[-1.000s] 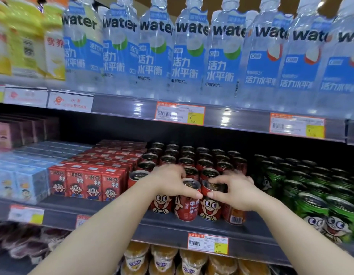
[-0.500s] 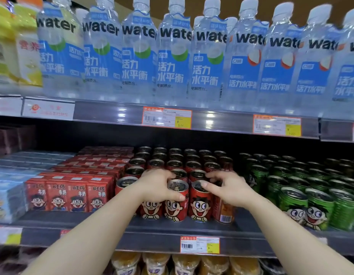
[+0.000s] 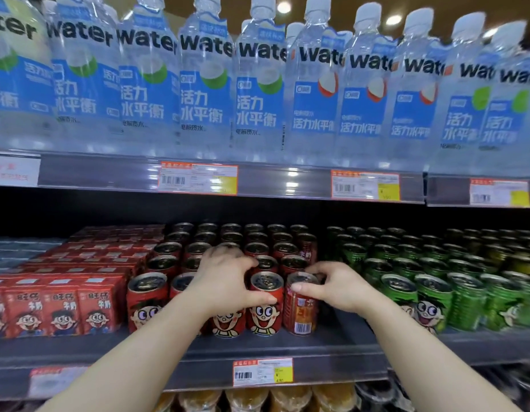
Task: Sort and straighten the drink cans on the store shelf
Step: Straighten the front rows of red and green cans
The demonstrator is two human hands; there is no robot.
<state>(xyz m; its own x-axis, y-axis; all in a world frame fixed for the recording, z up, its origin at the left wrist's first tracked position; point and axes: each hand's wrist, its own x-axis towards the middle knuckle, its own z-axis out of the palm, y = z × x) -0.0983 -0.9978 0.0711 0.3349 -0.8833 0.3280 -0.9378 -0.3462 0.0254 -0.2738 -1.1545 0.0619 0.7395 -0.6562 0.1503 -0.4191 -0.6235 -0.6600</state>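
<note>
Step in hand: turning the front-row red cans so their printed faces look outward; a judgement from how the hands sit.
Left hand (image 3: 228, 281): its grip is curled over the top rim of the face-forward can (image 3: 265, 304), thumb along the front of that can, at centre frame.
Right hand (image 3: 338, 288): its grip is closed on the turned can (image 3: 299, 304), thumb and fingers round its upper rim, just right of centre.
Turned can: stands upright at the right end of the red front row, touching the face-forward can; its barcode and small print show outward, so it looks to need a rotation about its own axis.
Where the cans are: on the middle shelf (image 3: 287, 349), between the red cartons (image 3: 61, 304) at left and the green cans (image 3: 430, 304) at right.
How to do it well: likely best to twist from the rim with the base kept on the shelf, the left hand steadying the neighbour so it does not turn or slide with it.
Stop cue: the cartoon face square to the front, in line with the can beside it.
Risk: the row is tightly packed; lifting or tilting could knock the cans behind.
Front edge: keep the base level with the rest of the row, short of the price tag (image 3: 262, 371) strip.
</note>
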